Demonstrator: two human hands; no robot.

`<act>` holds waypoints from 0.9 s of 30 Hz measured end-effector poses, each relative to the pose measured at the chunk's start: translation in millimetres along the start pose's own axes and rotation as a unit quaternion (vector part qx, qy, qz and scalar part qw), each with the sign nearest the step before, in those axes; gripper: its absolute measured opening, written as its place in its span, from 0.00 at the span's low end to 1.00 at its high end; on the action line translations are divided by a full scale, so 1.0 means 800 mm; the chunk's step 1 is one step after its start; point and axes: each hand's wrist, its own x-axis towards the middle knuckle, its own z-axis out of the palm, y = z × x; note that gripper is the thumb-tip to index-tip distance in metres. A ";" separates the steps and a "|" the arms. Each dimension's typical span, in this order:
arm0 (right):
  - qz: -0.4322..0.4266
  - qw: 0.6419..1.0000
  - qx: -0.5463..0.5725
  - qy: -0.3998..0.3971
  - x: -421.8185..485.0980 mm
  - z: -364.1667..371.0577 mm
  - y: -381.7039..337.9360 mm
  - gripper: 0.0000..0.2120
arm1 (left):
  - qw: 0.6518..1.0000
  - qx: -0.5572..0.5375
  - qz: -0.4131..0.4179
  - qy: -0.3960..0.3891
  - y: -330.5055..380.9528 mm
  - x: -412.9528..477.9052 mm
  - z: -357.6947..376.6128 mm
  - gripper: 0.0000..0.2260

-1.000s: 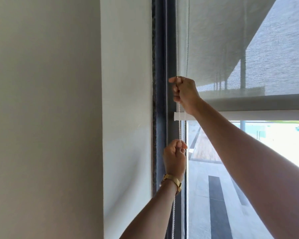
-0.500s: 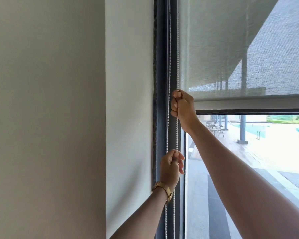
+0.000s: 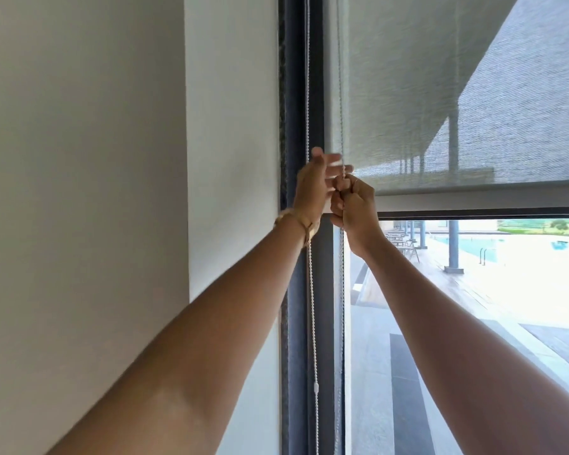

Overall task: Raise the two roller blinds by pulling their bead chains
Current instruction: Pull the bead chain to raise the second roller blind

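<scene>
Both bare forearms reach up and forward, converging at the window's left edge. The right hand (image 3: 353,208) is fisted tight around the right strand of the white bead chain (image 3: 312,290), just below the grey mesh roller blind (image 3: 408,93). The left hand (image 3: 312,188), a gold bracelet (image 3: 296,223) at its wrist, sits just beside it with fingers spread loose and blurred, holding nothing. The blind's bottom bar (image 3: 480,201) hangs partway up the dark window frame (image 3: 296,93).

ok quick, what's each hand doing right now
Left hand: open, fingers spread, holding nothing.
Right hand: closed on the bead chain.
</scene>
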 end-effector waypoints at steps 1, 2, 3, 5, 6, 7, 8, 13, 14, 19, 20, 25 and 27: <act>0.000 1.000 -0.005 0.005 -0.001 0.001 0.000 0.17 | 1.000 0.010 0.014 -0.016 0.012 0.007 0.004 0.26; -0.002 1.000 -0.008 0.007 -0.002 0.003 -0.001 0.17 | 0.999 0.014 0.025 -0.028 0.021 0.012 0.008 0.25; -0.004 1.000 -0.010 0.006 -0.004 0.004 -0.002 0.17 | 0.999 0.017 0.033 -0.036 0.028 0.017 0.011 0.24; -0.009 1.000 -0.012 0.006 -0.008 0.007 -0.002 0.16 | 0.998 0.027 0.041 -0.045 0.039 0.021 0.016 0.22; -0.009 1.000 -0.012 0.006 -0.010 0.008 -0.002 0.15 | 0.998 0.031 0.043 -0.046 0.043 0.022 0.018 0.21; -0.009 1.000 -0.012 0.007 -0.013 0.010 -0.001 0.14 | 0.998 0.028 0.044 -0.045 0.046 0.023 0.019 0.19; -0.008 1.000 -0.011 0.008 -0.016 0.011 0.001 0.14 | 0.998 0.022 0.043 -0.042 0.048 0.023 0.020 0.18; 0.003 1.000 0.000 0.013 -0.030 0.012 0.011 0.16 | 1.000 -0.020 0.016 -0.012 0.046 0.010 0.021 0.15; 0.005 1.000 0.001 0.014 -0.032 0.013 0.012 0.17 | 1.000 -0.023 0.013 -0.005 0.044 0.007 0.021 0.15; 0.014 1.000 0.013 0.016 -0.048 0.015 0.016 0.17 | 1.000 -0.029 -0.008 0.006 0.035 -0.007 0.019 0.15; 0.015 1.000 0.014 0.016 -0.050 0.014 0.018 0.17 | 1.000 -0.029 -0.010 0.004 0.034 -0.009 0.017 0.15; 0.006 1.000 -0.015 -0.017 -0.047 0.011 0.011 0.14 | 1.000 0.005 -0.016 0.003 0.048 -0.007 0.010 0.14; 0.032 0.998 -0.027 -0.036 -0.051 0.006 0.013 0.14 | 1.000 0.021 -0.019 0.008 0.055 -0.005 0.007 0.14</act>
